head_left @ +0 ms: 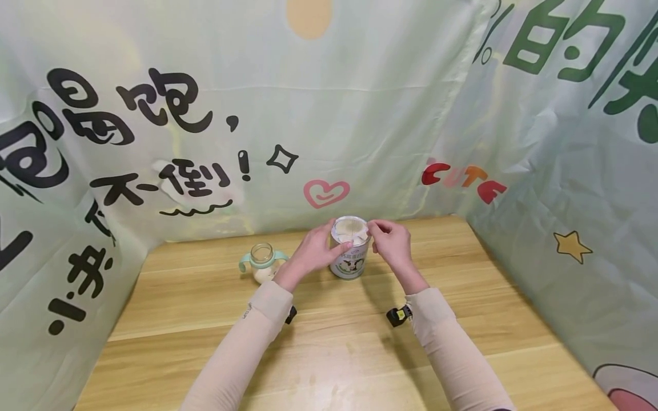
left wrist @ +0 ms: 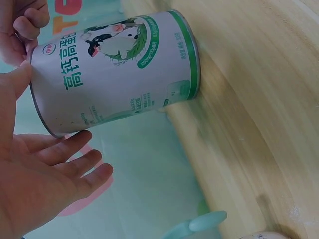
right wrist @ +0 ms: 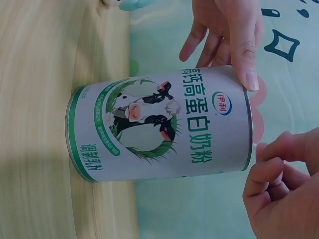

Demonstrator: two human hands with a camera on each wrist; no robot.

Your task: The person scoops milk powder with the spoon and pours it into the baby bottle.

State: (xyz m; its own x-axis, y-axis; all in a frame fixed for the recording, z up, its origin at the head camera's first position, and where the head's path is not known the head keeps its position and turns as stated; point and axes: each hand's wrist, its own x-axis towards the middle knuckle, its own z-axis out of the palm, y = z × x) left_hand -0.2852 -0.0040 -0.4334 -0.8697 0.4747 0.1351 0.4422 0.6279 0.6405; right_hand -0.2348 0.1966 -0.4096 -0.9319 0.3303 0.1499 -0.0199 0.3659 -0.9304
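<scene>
A white and green milk powder can [head_left: 349, 262] with a cow picture stands upright on the table, its top showing a pale, creased seal [head_left: 352, 229] inside the rim. My left hand [head_left: 317, 248] steadies the can at its upper edge. In the left wrist view its thumb lies at the near rim, and the other fingers [left wrist: 82, 167] reach along the side. At the right of the rim, my right hand [head_left: 392, 242] pinches the seal's edge between thumb and forefinger. The right wrist view has these fingertips close beside the can's [right wrist: 164, 124] top.
Left of the can stands a baby bottle [head_left: 263, 258] with mint-green handles and an uncovered mouth. The wooden table [head_left: 339, 354] meets printed fabric walls [head_left: 390, 125] at the back and sides. Black wrist cameras [head_left: 397, 317] sit under both cuffs.
</scene>
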